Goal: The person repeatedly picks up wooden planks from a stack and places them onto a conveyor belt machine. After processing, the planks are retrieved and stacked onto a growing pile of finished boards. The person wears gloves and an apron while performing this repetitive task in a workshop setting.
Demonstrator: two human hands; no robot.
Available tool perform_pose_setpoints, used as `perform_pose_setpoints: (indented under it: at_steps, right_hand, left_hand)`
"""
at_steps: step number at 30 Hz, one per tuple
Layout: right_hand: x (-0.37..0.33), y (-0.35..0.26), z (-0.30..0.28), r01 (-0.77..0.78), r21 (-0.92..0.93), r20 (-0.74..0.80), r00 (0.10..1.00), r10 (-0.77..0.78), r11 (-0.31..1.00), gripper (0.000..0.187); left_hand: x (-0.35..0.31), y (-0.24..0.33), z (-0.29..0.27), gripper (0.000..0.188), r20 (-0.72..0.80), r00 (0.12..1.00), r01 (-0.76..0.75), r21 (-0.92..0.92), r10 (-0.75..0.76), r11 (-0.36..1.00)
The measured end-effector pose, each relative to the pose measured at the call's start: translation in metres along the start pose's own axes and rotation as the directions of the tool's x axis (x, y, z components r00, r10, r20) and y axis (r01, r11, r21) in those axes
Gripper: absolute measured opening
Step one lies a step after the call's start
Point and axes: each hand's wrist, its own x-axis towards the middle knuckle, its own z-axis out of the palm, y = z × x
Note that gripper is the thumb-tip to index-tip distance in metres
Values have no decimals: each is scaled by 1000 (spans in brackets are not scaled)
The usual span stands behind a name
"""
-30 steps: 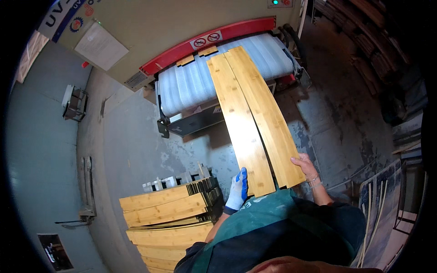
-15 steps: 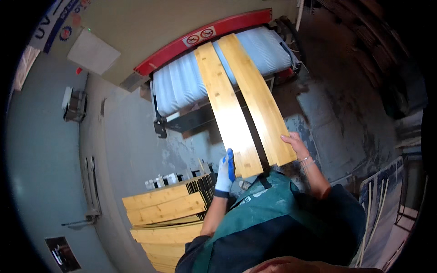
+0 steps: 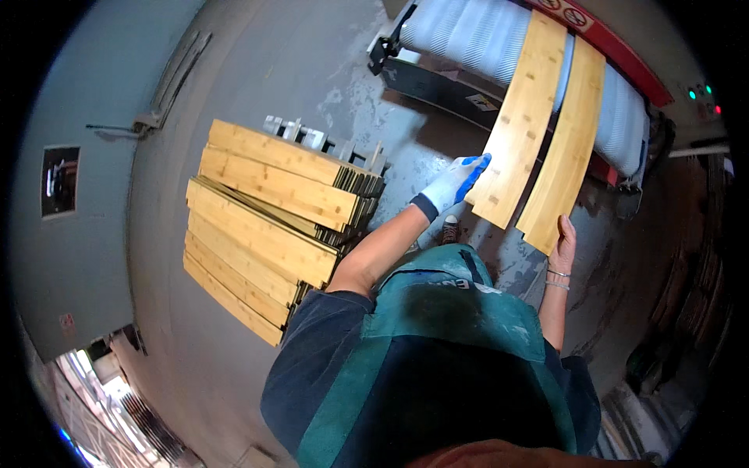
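Gloved left grip (image 3: 456,186) clasps left plank (image 3: 524,117) | bare right grip (image 3: 564,239) clasps right plank (image 3: 573,132) | both reach over pale belt (image 3: 468,37) | red panel (image 3: 624,58): prohibition signs (image 3: 576,16) | apron (image 3: 433,308): white lettering (image 3: 476,287)

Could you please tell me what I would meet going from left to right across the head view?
Dark rectangular wall panel, stack of long yellow wooden planks, left hand in white-and-blue glove, long yellow wooden left plank, long yellow wooden right plank, small red light.

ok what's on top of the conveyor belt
The far parts of two bamboo planks extend over the conveyor belt; the strips beneath them are covered from view.
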Motion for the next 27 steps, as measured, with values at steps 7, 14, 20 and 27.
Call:
perform_pose_setpoints:
  at_steps: [7,14,20,27]
  right_hand:
    - [34,-26,-18,-94,179,103,992,76,979,31]
    - [65,-51,-25,-160,228,245,964,103,960,62]
    - [86,-32,-29,-21,137,-65,997,30,990,84]
    - [88,142,15,-657,-304,147,683,716,689,33]
  left_hand:
    - [11,-31,2,56,-224,940,-284,-105,256,953]
    - [15,-48,12,55,-73,996,-35,-865,-56,501]
    - [-74,-83,4,49,-145,989,-148,-946,32,290]
    - [-257,-188,13,53,-552,831,293,549,76,783]
